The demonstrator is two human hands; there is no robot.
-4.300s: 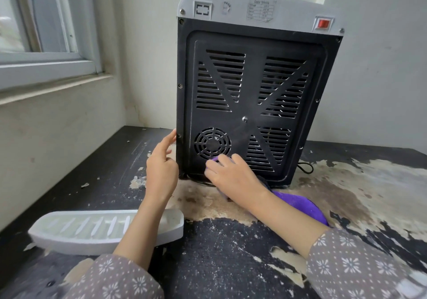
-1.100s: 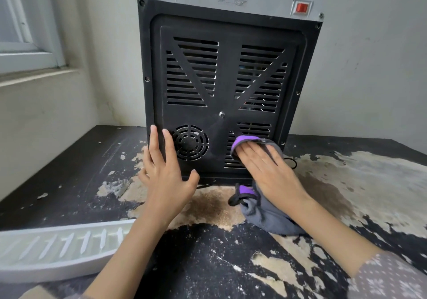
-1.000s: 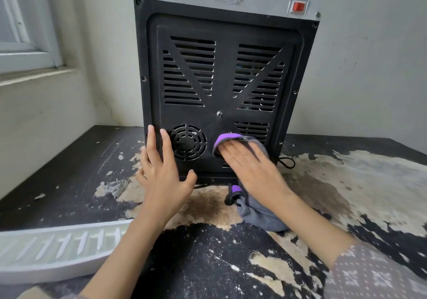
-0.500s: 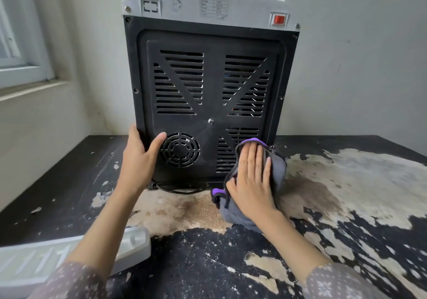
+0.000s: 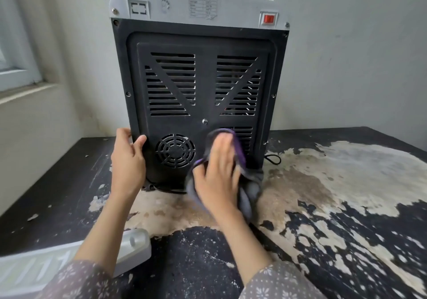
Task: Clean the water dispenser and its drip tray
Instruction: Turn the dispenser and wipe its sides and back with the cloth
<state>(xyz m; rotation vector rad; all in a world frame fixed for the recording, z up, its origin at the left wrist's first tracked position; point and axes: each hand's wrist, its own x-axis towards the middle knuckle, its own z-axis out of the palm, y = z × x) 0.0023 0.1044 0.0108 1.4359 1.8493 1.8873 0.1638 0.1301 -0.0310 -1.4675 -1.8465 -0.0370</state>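
At about 8 o'clock, cut off by the frame's edge, the white slotted plastic drip tray (image 5: 69, 261) lies flat on the table, well apart from the machine and untouched by either hand; whether it has been cleaned cannot be told from here.

The left hand (image 5: 127, 160) is at about 9 o'clock from the centre, its fingers wrapped round the lower left edge of the machine and its thumb lying on the rear panel, bracing it.

The grey-topped, black-backed tabletop water dispenser (image 5: 198, 86) stands at 12 o'clock on the peeling black-painted table (image 5: 323, 229), its vented rear panel facing the camera. A round fan grille (image 5: 175, 150) sits low on the panel, between the two hands.

The right hand (image 5: 217, 174) is just right of the grille, fingers roughly straight and flat on the grey cloth with purple trim (image 5: 248, 191), pressing it against the lower right vents. The hand is blurred, which suggests a wiping stroke.

By my reading the job is midway: the back's lower part is being wiped, the upper vents and grey top look still to be covered, and the tray looks to be waiting its turn.
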